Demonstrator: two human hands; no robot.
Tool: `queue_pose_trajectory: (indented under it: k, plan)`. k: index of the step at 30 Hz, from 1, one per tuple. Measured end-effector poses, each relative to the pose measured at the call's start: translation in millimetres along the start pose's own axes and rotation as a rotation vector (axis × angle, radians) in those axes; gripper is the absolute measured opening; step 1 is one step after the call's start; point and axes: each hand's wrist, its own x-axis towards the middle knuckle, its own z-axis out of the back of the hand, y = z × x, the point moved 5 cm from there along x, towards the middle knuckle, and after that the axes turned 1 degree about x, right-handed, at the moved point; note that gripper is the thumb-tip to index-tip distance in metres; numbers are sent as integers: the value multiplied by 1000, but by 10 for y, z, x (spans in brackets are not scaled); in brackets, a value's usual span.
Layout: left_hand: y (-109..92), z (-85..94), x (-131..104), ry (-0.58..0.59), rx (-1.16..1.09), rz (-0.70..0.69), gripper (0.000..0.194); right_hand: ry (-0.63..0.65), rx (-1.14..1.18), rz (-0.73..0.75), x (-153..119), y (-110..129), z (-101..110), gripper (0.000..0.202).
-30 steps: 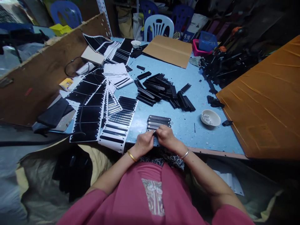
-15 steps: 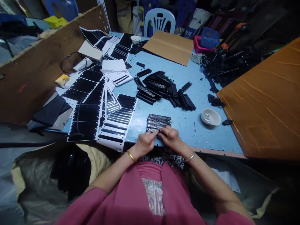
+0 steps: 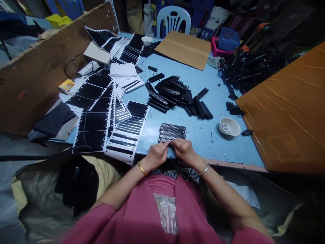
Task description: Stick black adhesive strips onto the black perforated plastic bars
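Near the table's front edge, my left hand [image 3: 157,154] and my right hand [image 3: 185,149] meet with their fingertips almost touching. Both are closed in a pinch around something small between them; the fingers hide most of it. Just beyond the fingertips lies a neat row of black strips with a white mesh pattern [image 3: 172,131], side by side on the blue table [image 3: 198,135]. The hands cover the nearest part of that row. Further back is a loose heap of black plastic bars [image 3: 175,91], two of them showing the mesh pattern.
To the left spread sheets of black stickers [image 3: 92,122] on white backing. A white bowl of small shiny pieces [image 3: 229,127] stands at the right, near an orange-brown panel [image 3: 286,112]. A flat cardboard piece [image 3: 182,49] lies at the back, before a pale chair [image 3: 174,20].
The right hand's fingers have shifted slightly left, nearer the left fingertips. The dark bit seen at the right fingertips shows less now. The row of strips stays put.
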Motion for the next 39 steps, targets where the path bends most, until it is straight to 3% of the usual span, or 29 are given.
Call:
queue_pose_trajectory:
  k: [9, 17, 23, 26, 32, 39]
  plan:
    - [-15, -11, 37, -20, -124, -44, 38, 1, 32, -18, -14, -44, -4, 27]
    - [13, -123, 5, 45, 57, -141, 43, 78, 142, -27, -14, 2, 84, 26]
    - [-11, -89, 14, 57, 88, -191, 45, -57, 231, -50, -38, -70, 146, 25]
    - [-6, -84, 19, 50, 80, -189, 44, -91, 153, -49, -70, -105, 152, 26]
    - [-14, -42, 23, -41, 50, -193, 43, 43, -114, 52, -147, -59, 77, 32]
    - [-52, -25, 48, 70, 98, -207, 43, 156, -357, 127, -267, 31, 3, 50]
